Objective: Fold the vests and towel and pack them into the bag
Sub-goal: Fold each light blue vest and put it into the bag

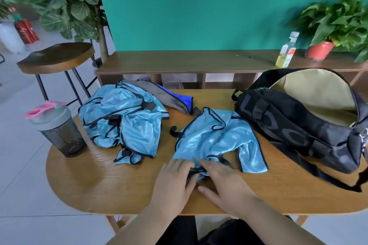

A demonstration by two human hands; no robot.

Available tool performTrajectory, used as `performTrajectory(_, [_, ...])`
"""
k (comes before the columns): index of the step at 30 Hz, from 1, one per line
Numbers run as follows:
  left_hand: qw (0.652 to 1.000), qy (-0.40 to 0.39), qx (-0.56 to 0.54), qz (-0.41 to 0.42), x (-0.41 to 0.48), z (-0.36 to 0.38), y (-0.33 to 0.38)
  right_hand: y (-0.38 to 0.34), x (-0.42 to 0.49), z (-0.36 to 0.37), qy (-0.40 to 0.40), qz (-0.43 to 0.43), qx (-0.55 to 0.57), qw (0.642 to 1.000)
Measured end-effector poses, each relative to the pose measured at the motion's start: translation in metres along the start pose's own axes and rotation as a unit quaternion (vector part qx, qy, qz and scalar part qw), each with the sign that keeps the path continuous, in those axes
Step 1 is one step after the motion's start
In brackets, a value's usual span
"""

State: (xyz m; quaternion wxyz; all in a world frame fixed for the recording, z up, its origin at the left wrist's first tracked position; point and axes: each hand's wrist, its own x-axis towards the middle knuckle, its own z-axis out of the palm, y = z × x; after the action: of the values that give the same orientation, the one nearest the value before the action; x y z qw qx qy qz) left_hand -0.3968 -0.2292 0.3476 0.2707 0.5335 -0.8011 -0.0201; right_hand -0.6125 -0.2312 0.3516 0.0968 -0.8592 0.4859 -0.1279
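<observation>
One light-blue mesh vest (211,141) with black trim lies crumpled in the middle of the wooden table (103,189). My left hand (175,179) and my right hand (221,181) rest side by side on its near edge, fingers fairly straight over the fabric. A heap of more blue vests (123,119) lies to the left. Behind that heap sits a grey and blue towel (173,99). The black bag (302,123) stands at the right, unzipped, its beige lining showing.
A grey shaker bottle (57,129) with a pink lid stands at the table's left edge. Behind the table runs a low wooden shelf (189,61) with a drink bottle (286,50) and a potted plant (326,45). A stool (57,57) stands at the left.
</observation>
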Motion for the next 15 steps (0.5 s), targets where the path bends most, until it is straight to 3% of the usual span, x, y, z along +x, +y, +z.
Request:
performTrajectory(2, [0.999, -0.035, -0.002, -0.007, 0.008, -0.008, -0.015, 0.023, 0.000, -0.004, 0.039, 0.062, -0.007, 0.997])
performTrajectory(6, [0.984, -0.178, -0.004, 0.009, 0.014, -0.014, -0.031, 0.038, 0.003, -0.007, 0.163, 0.186, 0.094, 0.964])
performTrajectory(10, [0.991, -0.124, 0.025, 0.050, 0.012, -0.011, -0.030, 0.031, -0.003, -0.009, 0.217, 0.249, 0.142, 0.933])
performTrajectory(15, [0.991, -0.102, 0.023, 0.078, 0.013, -0.009, -0.033, 0.018, -0.009, 0.001, 0.254, 0.202, 0.133, 0.936])
